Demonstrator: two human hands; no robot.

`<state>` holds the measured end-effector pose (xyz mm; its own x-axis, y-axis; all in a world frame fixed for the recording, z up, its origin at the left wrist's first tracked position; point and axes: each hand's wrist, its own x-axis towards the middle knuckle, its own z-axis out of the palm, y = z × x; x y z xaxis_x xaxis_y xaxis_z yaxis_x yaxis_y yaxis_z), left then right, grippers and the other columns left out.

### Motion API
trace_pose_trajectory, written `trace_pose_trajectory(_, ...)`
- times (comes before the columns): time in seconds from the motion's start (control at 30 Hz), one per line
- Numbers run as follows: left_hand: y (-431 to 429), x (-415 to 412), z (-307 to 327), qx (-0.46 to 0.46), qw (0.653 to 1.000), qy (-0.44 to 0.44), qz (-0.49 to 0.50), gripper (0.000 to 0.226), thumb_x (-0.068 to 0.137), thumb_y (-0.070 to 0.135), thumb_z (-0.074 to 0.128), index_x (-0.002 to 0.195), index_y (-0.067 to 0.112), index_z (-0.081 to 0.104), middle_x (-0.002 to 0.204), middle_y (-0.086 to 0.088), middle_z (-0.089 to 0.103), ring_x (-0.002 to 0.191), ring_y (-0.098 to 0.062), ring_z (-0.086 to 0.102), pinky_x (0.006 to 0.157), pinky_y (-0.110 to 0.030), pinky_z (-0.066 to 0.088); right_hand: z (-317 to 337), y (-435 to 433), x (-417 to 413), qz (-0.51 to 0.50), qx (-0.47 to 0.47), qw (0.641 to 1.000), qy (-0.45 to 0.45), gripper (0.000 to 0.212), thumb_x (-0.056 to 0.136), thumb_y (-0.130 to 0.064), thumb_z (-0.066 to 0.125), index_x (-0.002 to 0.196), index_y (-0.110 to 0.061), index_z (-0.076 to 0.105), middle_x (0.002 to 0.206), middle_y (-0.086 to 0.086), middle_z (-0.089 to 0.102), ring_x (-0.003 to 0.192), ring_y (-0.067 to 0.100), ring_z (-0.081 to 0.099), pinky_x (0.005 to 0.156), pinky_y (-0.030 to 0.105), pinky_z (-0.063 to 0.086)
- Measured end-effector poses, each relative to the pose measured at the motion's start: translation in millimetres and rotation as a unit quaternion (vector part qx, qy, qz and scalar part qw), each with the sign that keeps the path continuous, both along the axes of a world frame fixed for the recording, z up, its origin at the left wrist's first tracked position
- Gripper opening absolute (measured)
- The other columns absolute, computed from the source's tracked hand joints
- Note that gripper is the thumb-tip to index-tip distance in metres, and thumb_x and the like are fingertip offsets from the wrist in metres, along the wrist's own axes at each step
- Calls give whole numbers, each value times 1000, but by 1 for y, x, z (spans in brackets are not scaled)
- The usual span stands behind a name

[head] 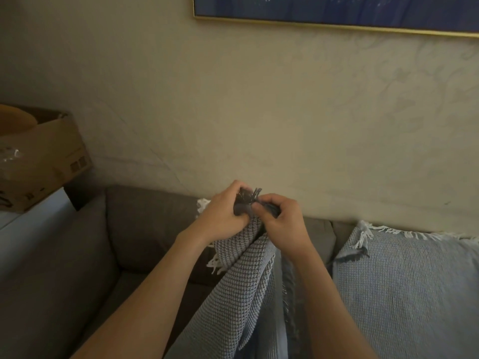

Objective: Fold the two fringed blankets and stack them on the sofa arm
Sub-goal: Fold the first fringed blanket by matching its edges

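Pinching blanket [246, 281] fringe — left hand [220, 216] beside right hand [282, 224] (both raised).

1. The grey-blue waffle-knit blanket [246, 294] hung in loose folds from the centre of the frame down to the bottom edge. You pinched its dark-fringed top corners together with your left hand [223, 216] and right hand [285, 221].
2. The paler blue blanket [401, 294] lay spread over the sofa back [150, 224] at lower right, with white fringe along its top edge.
3. The grey sofa arm [51, 268] ran along the lower left.
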<state>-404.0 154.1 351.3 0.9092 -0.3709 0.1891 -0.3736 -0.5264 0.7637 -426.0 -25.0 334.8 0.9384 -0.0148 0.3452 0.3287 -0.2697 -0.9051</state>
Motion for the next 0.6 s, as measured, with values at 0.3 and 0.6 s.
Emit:
trace_pose_trajectory(0.3, 3, -7, 2, -9, 1000, 12, 4, 13, 94, 30, 72, 85, 22, 69, 70, 11, 69, 63, -3, 63, 55, -28, 46, -1, 8, 8, -17, 31, 999, 5, 6, 92, -9, 78, 94, -14, 81, 86, -1, 80, 84, 16, 77, 75, 30, 62)
trace_pose_trajectory(0.6, 13, 14, 17, 9, 983, -115, 145, 7, 88, 22, 82, 94, 18, 84, 82, 3, 79, 75, -12, 73, 68, -34, 59, -22, 22, 11, 16, 132, 991, 31, 22, 90, -13, 82, 109, -11, 69, 99, 12, 78, 90, 22, 74, 80, 39, 61)
